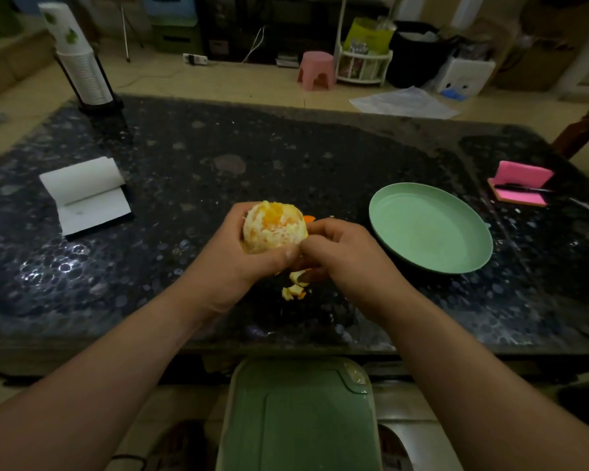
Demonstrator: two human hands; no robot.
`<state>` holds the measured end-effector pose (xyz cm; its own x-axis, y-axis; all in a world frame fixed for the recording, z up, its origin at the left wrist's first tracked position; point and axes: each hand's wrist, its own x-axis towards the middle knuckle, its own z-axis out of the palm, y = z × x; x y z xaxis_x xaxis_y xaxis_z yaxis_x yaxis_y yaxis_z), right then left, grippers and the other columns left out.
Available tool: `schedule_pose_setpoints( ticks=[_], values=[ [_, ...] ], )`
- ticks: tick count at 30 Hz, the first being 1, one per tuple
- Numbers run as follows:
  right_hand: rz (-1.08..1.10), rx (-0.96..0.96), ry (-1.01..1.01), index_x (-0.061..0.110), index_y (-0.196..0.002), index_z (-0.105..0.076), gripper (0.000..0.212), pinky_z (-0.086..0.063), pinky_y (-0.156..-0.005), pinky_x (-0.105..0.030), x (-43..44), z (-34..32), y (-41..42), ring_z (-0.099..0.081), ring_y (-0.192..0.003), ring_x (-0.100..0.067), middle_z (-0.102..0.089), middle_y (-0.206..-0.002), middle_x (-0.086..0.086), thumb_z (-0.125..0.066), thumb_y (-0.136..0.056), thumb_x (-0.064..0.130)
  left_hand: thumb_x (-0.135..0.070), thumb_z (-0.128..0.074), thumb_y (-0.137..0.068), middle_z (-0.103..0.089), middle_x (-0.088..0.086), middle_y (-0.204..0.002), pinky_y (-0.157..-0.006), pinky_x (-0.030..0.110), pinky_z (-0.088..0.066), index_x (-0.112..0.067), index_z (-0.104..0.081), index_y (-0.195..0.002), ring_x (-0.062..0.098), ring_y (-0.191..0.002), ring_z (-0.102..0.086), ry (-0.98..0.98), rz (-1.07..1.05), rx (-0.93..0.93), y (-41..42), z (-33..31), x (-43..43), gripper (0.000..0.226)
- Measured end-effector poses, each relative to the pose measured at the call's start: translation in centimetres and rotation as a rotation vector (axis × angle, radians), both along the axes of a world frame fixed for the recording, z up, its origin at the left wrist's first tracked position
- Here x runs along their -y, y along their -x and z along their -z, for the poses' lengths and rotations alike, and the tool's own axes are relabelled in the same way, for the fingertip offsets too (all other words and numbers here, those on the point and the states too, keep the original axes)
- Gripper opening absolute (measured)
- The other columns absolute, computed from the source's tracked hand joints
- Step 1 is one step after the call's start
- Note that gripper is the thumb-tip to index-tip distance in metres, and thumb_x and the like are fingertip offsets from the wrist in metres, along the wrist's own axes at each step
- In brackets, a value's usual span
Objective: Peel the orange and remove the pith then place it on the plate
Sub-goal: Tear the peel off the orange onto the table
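A mostly peeled orange [272, 227], pale with pith and some bare flesh on top, is held above the dark table. My left hand [242, 263] grips it from below and the left, thumb across its lower side. My right hand [340, 253] has curled fingers pinching at the orange's right lower edge, where a strip of peel hangs. Loose peel pieces [295, 287] lie on the table under my hands, and a bit of orange peel [309, 218] shows behind. The green plate [429, 229] sits bare to the right.
A white notepad [87, 195] lies at the left, a stack of paper cups in a stand [82, 69] at the back left, pink sticky notes with a pen [521, 185] at the right. A green bin lid [300, 416] is below the table's near edge.
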<state>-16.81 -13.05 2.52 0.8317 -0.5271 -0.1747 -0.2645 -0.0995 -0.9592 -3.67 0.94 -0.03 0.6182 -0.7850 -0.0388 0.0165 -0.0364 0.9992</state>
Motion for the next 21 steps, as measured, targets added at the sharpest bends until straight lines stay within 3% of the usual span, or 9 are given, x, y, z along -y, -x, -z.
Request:
schedule_pose_setpoints(
  ticks=[5, 13, 21],
  values=[
    [0.005, 0.011, 0.021, 0.013, -0.105, -0.078, 0.016, -0.063, -0.085, -0.053, -0.2, 0.2, 0.1, -0.079, -0.090, -0.029, -0.081, -0.090, -0.010, -0.070, -0.091, 0.009, -0.029, -0.097, -0.071, -0.071, 0.002, -0.124, -0.083, 0.027, -0.061, -0.027, -0.055, -0.132, 0.017, -0.110, -0.073, -0.008, 0.006, 0.079, -0.1, 0.3, -0.1, 0.073],
    [0.063, 0.032, -0.041, 0.013, -0.111, -0.076, 0.024, -0.063, -0.073, -0.038, -0.9, 0.9, -0.1, -0.079, -0.086, -0.025, -0.081, -0.094, -0.008, -0.056, -0.099, 0.009, -0.034, -0.091, -0.071, -0.071, -0.001, -0.124, -0.093, 0.039, -0.063, -0.029, -0.055, -0.133, 0.016, -0.112, -0.073, 0.004, -0.045, 0.091, 0.2, 0.5, 0.1, 0.072],
    [0.064, 0.062, -0.001, 0.013, -0.115, -0.075, 0.023, -0.063, -0.073, -0.035, -1.1, 1.1, 0.4, -0.078, -0.084, -0.020, -0.081, -0.095, -0.005, -0.058, -0.100, 0.008, -0.039, -0.097, -0.068, -0.071, -0.001, -0.124, -0.090, 0.036, -0.063, -0.030, -0.055, -0.133, 0.016, -0.112, -0.072, -0.011, -0.064, 0.117, 0.7, 0.5, 0.0, 0.078]
  ],
)
